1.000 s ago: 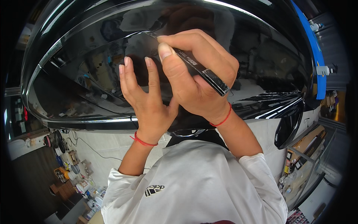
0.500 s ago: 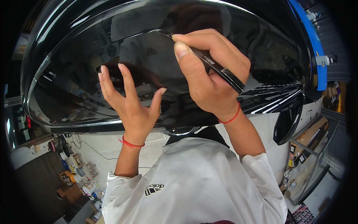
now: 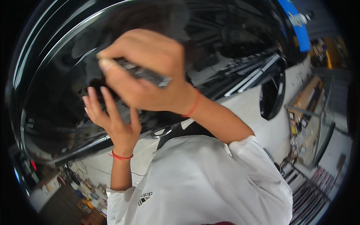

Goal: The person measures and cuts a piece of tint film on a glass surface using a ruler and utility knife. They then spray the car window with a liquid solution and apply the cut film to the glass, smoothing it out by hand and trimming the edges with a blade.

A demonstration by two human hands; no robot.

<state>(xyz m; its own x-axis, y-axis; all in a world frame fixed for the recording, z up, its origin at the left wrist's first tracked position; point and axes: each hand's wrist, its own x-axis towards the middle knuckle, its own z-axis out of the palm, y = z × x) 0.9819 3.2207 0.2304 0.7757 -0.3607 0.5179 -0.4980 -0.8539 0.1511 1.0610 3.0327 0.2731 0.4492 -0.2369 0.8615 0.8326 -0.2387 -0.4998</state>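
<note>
In my right hand (image 3: 161,60), a slim black cutter knife (image 3: 144,73) is pinched between thumb and fingers. Motion blurs this hand, and its tip end is hard to make out against the glossy black car surface (image 3: 210,45). My left hand (image 3: 118,122) lies over the same surface, just below and left of the right hand, with fingers spread and nothing held. A pale streak of reflected light (image 3: 84,56) shows left of the right fingertips. Red strings circle both wrists.
A black side mirror (image 3: 272,93) juts out at the right. A blue strip (image 3: 302,37) and a pale bottle (image 3: 300,18) are at the upper right. A cluttered rack (image 3: 309,123) stands on the right; tools and boxes lie at the lower left.
My right hand has moved left with the cutter knife and now sits close above my left hand. The view has turned and shifted, so the car's edge slants more.
</note>
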